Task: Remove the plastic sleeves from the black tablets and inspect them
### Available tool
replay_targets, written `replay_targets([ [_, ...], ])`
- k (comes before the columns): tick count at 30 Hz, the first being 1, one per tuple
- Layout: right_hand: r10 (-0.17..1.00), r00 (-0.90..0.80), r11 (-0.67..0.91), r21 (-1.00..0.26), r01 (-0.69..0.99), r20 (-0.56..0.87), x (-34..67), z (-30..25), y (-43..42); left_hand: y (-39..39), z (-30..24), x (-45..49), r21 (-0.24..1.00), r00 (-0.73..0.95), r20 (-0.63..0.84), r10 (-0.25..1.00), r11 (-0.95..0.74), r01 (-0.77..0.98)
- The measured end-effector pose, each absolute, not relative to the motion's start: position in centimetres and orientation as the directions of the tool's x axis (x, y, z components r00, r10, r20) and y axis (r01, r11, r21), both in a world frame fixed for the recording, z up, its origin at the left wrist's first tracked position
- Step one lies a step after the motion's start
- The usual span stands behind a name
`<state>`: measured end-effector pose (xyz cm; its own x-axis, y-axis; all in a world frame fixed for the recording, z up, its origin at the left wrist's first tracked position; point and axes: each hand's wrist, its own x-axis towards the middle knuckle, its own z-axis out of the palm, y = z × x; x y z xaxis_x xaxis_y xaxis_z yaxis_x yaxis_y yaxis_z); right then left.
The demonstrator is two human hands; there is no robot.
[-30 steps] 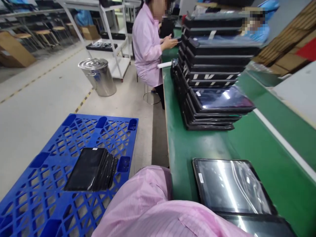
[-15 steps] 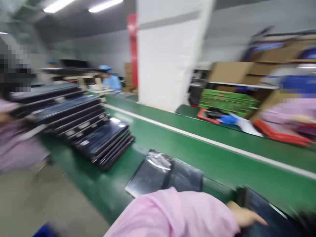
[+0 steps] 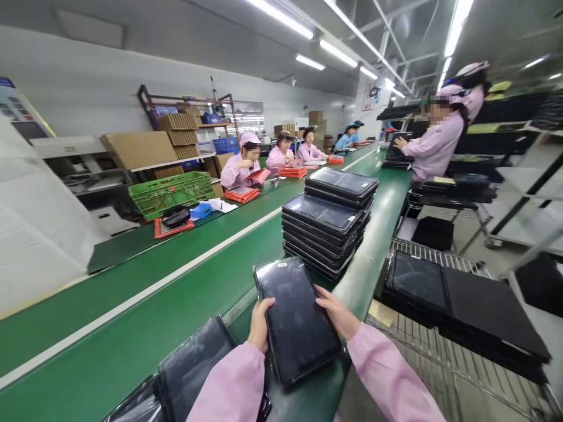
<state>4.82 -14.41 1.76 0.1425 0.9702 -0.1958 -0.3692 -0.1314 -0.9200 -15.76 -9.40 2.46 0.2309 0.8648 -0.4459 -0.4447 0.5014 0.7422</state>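
Both my hands grip a black tablet (image 3: 297,322) by its long edges, holding it tilted above the green conveyor belt (image 3: 132,316). My left hand (image 3: 260,323) has its fingers on the near left edge, and my right hand (image 3: 336,313) is spread on the right edge. Just left of my left sleeve lie dark tablets in clear plastic wrap (image 3: 193,366). Ahead of my hands rises a stack of several black tablets (image 3: 324,220) on the belt. The lower part of the held tablet is close to my sleeves.
To the right, a wire rack (image 3: 422,346) carries large black tablets. A pink-coated co-worker (image 3: 433,143) handles a tablet beyond it. Several workers sit along the far belt, with red trays and a green crate (image 3: 171,195). Shelves and cartons line the wall.
My view has swung from the blurred belt up along the line. My hands now show a black tablet lifted between them, while only one blurred hand showed before.
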Motion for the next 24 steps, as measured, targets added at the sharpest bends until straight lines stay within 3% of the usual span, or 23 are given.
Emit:
replay_targets([
  [5,0.985,0.078,-0.119,-0.929,-0.35,-0.156,3.3,4.9,-13.4,-10.2,4.2,-17.1,0.805,0.132,-0.284,0.95,0.311,-0.506],
  [9,0.985,0.145,-0.039,-0.938,-0.344,-0.094,2.5,6.6,-13.9,-9.9,5.2,-17.7,0.874,0.13,-0.02,0.991,0.08,-0.479],
  [11,0.98,0.18,-0.013,-0.936,-0.353,-0.082,2.3,7.1,-14.6,-9.6,5.6,-17.8,0.885,0.158,0.017,0.987,0.058,-0.461],
  [20,0.951,0.202,-0.109,-0.863,-0.493,-0.235,0.2,8.2,-17.3,-12.1,7.9,-19.7,0.907,0.365,-0.193,0.911,0.308,-0.288],
  [24,0.938,0.287,-0.016,-0.851,-0.526,-0.195,-2.1,8.8,-17.8,-15.0,8.4,-22.9,0.935,0.324,-0.286,0.902,0.336,-0.109],
])
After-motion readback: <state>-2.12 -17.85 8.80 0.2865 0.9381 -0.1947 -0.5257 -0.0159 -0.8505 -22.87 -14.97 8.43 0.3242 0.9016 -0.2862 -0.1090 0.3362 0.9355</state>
